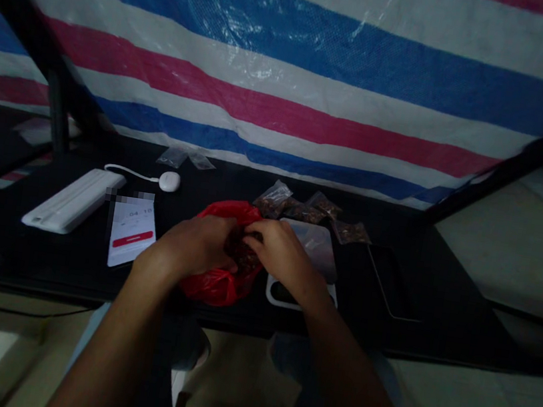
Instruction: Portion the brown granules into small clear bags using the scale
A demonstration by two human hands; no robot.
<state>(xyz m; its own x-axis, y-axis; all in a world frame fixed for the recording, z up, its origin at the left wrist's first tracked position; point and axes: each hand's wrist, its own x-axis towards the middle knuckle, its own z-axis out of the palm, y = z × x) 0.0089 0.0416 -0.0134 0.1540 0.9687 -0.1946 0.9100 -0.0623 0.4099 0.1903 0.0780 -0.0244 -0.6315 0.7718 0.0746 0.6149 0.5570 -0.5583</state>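
Note:
A red plastic bag (216,287) stands with its mouth open on the black table, holding dark reddish-brown dried bits (245,257). My left hand (200,241) is curled over the bag's left side, thumb and fingers at the mouth; its fingertips are partly hidden. My right hand (278,248) reaches in from the right, fingers bent together at the dried bits. What lies between those fingertips is hard to make out. Partly under my right wrist is a white device like a small scale (272,291), with a translucent piece (318,247) on top.
Several small clear bags of brown bits (351,232) lie behind the scale. Flat clear bags (173,157) are at the back. To the left are a phone (132,231), a long white device (74,199) and a round white piece (169,181) on a cable. A dark tablet-like object (394,285) lies right.

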